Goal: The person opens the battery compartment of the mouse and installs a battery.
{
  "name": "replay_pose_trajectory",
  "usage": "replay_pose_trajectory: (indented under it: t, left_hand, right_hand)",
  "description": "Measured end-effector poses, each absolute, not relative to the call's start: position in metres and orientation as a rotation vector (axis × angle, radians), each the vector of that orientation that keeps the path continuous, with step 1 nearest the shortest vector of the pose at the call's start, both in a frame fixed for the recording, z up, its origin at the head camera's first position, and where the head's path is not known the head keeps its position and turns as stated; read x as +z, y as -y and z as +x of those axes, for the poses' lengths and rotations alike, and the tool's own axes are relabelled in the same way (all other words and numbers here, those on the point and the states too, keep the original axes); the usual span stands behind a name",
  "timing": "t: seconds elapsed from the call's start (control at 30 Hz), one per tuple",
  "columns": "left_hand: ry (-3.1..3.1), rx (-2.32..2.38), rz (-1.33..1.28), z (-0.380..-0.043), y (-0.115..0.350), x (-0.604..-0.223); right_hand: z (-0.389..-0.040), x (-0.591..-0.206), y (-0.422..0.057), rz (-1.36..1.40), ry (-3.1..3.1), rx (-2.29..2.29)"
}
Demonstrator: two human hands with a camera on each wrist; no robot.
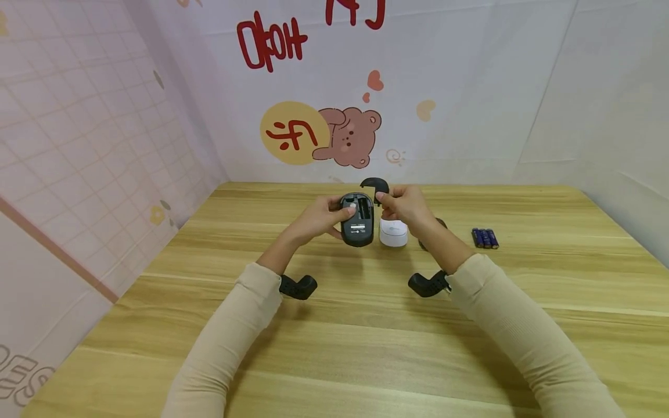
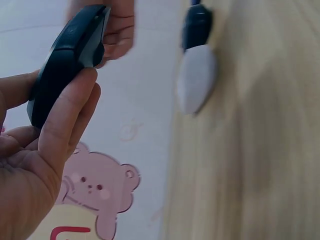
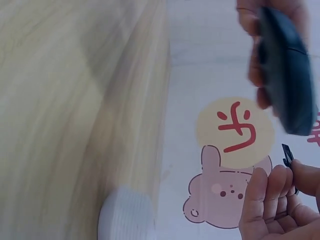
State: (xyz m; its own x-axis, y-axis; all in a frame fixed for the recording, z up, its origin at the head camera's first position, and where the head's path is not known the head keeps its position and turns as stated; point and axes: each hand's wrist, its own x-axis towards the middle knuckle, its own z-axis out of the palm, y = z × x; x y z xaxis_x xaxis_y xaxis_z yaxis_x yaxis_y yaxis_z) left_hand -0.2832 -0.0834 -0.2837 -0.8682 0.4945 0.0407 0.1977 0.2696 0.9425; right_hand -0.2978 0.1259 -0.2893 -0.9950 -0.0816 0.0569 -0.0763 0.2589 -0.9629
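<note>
My left hand [image 1: 326, 219] grips a black computer mouse [image 1: 358, 233] by its side, clear of the table. The mouse's underside faces the head view, and its uncovered battery slot [image 1: 364, 208] shows as a dark recess. Just right of it, my right hand [image 1: 406, 206] pinches a thin, curved black battery cover [image 1: 377, 184] between thumb and fingers. In the left wrist view the mouse [image 2: 65, 60] appears edge-on in the left hand [image 2: 50, 145]. From the right wrist, only a narrow edge of the cover [image 3: 287, 153] shows beyond the fingers.
A white mouse [image 1: 393, 233] sits on the wooden table [image 1: 345, 348] below the right hand. Behind the right wrist a dark mouse [image 1: 424, 244] is partly hidden. Several blue batteries [image 1: 485, 238] lie side by side farther right. A printed wall sheet [image 1: 460, 145] stands behind the table.
</note>
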Motion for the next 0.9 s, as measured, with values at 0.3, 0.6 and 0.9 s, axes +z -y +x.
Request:
replay_pose_trajectory:
  t: [0.3, 0.6, 0.9]
  left_hand:
    - [-2.312, 1.754, 0.653, -0.285, 0.096, -0.266]
    - [-2.335, 1.814, 0.611, -0.285, 0.103, -0.260]
    - [-2.349, 1.822, 0.594, -0.286, 0.109, -0.261]
  right_hand:
    - [-0.299, -0.303, -0.105, -0.136, -2.489, -1.793]
    - [-0.294, -0.328, -0.087, -0.258, -2.554, -1.531]
    - [-0.288, -0.336, -0.075, -0.345, -2.545, -1.306]
